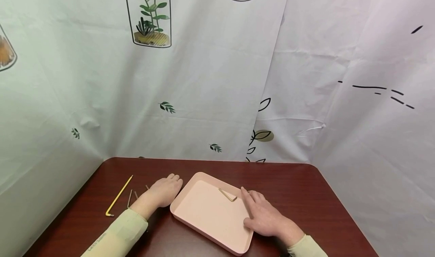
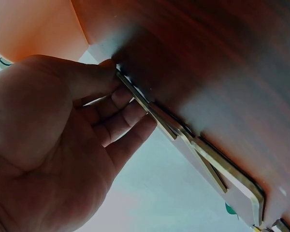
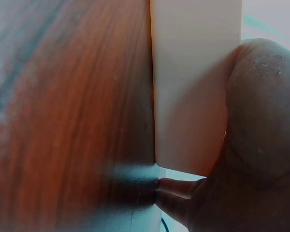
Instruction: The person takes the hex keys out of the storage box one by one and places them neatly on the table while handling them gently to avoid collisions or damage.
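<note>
My left hand (image 1: 164,192) is palm down on the table just left of the pink tray (image 1: 207,217). In the left wrist view, its thumb and fingertips pinch one end of a slim metal hex key (image 2: 134,92) lying at the tabletop. Beyond that key, a larger bent hex key (image 2: 227,166) lies among others. My right hand (image 1: 266,215) holds the tray's right side, thumb over the rim and fingers at the far right corner. Inside the tray, near its back wall, lies a brass-toned hex key (image 1: 226,195).
A long yellow hex key (image 1: 119,197) lies toward the table's left edge. Beside it are several smaller hex keys (image 1: 130,199), partly hidden behind the left forearm. The dark red table (image 1: 292,183) meets white printed curtains (image 1: 210,98) at the back and sides.
</note>
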Action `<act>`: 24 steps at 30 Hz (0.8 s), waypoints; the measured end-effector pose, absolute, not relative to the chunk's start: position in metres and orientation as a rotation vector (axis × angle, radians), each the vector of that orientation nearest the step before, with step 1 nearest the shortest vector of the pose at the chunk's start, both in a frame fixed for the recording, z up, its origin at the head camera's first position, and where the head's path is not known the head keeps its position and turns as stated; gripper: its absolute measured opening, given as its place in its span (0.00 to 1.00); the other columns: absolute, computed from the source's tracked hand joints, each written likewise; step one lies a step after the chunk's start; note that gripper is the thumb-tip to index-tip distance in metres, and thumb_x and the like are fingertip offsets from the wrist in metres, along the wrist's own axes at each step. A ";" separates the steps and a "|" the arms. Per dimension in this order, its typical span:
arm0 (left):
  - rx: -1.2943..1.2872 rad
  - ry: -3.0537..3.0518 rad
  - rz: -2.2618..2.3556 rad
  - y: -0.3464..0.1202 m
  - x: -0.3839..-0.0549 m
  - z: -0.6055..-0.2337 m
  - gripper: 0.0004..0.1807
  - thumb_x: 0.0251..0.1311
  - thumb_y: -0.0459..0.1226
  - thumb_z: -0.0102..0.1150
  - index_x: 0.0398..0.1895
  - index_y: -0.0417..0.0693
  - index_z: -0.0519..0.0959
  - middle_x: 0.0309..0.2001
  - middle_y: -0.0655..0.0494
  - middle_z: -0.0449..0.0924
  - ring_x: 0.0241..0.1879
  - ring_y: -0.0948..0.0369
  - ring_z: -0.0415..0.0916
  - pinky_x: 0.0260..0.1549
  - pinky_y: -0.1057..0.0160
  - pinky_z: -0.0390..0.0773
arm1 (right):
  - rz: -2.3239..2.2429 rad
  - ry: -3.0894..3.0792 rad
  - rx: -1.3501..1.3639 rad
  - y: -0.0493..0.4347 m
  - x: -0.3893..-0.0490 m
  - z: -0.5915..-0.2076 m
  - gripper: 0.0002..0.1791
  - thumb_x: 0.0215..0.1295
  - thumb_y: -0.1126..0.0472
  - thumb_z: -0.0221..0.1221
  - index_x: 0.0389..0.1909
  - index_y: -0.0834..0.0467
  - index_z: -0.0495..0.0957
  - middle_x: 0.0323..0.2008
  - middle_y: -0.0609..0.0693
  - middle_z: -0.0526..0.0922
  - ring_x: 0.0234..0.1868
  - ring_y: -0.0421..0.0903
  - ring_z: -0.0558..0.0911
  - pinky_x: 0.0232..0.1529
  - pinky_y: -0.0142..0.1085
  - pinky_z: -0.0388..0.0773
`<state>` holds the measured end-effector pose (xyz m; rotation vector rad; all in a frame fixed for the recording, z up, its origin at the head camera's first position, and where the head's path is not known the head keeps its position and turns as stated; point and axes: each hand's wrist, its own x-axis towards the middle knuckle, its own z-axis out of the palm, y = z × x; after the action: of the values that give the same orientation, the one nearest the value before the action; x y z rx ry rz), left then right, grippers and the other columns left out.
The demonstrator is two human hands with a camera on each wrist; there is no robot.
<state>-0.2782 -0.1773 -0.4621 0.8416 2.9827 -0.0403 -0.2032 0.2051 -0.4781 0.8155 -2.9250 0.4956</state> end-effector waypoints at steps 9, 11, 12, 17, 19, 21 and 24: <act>0.844 2.985 -0.041 -0.178 -0.278 -0.461 0.13 0.77 0.31 0.63 0.58 0.32 0.81 0.61 0.34 0.79 0.66 0.37 0.76 0.61 0.39 0.80 | 0.486 -2.931 0.810 0.205 -0.205 -0.480 0.54 0.56 0.57 0.64 0.85 0.69 0.58 0.68 0.63 0.73 0.70 0.63 0.74 0.68 0.58 0.76; 0.842 2.990 -0.040 -0.178 -0.277 -0.460 0.13 0.77 0.31 0.64 0.58 0.32 0.81 0.61 0.34 0.79 0.66 0.37 0.76 0.61 0.38 0.80 | 0.487 -2.929 0.811 0.205 -0.206 -0.480 0.54 0.56 0.57 0.64 0.85 0.69 0.58 0.68 0.63 0.73 0.70 0.64 0.74 0.68 0.59 0.76; 0.841 2.993 -0.038 -0.178 -0.277 -0.460 0.13 0.76 0.31 0.64 0.58 0.32 0.81 0.61 0.34 0.79 0.66 0.37 0.76 0.61 0.38 0.80 | 0.487 -2.930 0.811 0.205 -0.206 -0.480 0.54 0.56 0.57 0.64 0.85 0.69 0.58 0.68 0.63 0.73 0.70 0.64 0.74 0.68 0.59 0.76; 0.847 2.998 -0.039 -0.179 -0.276 -0.460 0.13 0.76 0.30 0.64 0.57 0.32 0.80 0.59 0.33 0.79 0.64 0.37 0.76 0.59 0.37 0.80 | 0.492 -2.940 0.807 0.205 -0.207 -0.480 0.55 0.56 0.57 0.64 0.86 0.69 0.58 0.69 0.63 0.73 0.71 0.64 0.73 0.69 0.58 0.75; 0.853 2.999 -0.047 -0.179 -0.276 -0.461 0.12 0.76 0.30 0.63 0.57 0.32 0.81 0.59 0.34 0.79 0.63 0.37 0.76 0.58 0.38 0.80 | 0.497 -2.944 0.806 0.205 -0.207 -0.480 0.55 0.56 0.57 0.64 0.86 0.68 0.58 0.69 0.63 0.73 0.72 0.64 0.73 0.69 0.59 0.75; 0.849 2.993 -0.044 -0.180 -0.275 -0.462 0.12 0.76 0.31 0.63 0.57 0.33 0.81 0.58 0.35 0.79 0.62 0.38 0.76 0.58 0.39 0.81 | 0.500 -2.947 0.803 0.206 -0.207 -0.481 0.55 0.56 0.57 0.64 0.86 0.68 0.58 0.69 0.63 0.73 0.72 0.64 0.73 0.69 0.59 0.75; 0.834 2.987 -0.030 -0.180 -0.273 -0.462 0.13 0.76 0.31 0.63 0.58 0.32 0.80 0.58 0.35 0.78 0.63 0.38 0.75 0.59 0.38 0.80 | 0.501 -2.953 0.801 0.206 -0.207 -0.481 0.55 0.56 0.57 0.64 0.86 0.68 0.57 0.70 0.63 0.73 0.72 0.63 0.73 0.69 0.59 0.75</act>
<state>-0.2732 -0.1799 -0.4618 0.8339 2.9869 -0.0304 -0.2067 0.2059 -0.4808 0.8011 -2.9532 0.5011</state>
